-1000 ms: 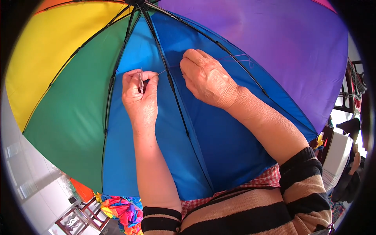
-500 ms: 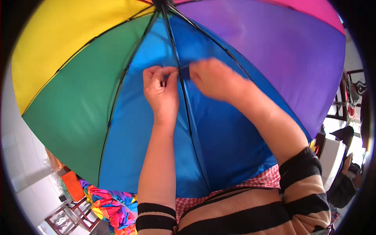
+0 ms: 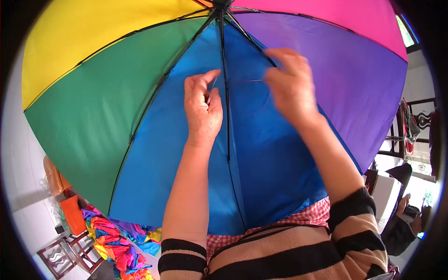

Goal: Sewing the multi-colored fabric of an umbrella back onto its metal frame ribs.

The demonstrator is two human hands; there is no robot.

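Note:
A multicoloured umbrella is spread open with its inner side and black ribs toward me. My left hand is beside the middle rib, over the light blue panel. Its fingers are curled round a thin shiny metal piece, mostly hidden in the palm. Over the dark blue panel, close to the purple one, is my right hand, smeared by motion. A needle-like sliver reaches from its pinched fingertips toward the middle rib, and a faint thread curves below it.
The ribs meet at a black hub at the top. Red checked cloth covers my lap. A heap of rainbow fabric lies at lower left near an orange bag and chair. Another person is at far right.
My right hand has moved right and slightly up, away from the middle rib. My left hand has shifted a little right, its index finger lifting. The umbrella has tilted, its hub now farther right.

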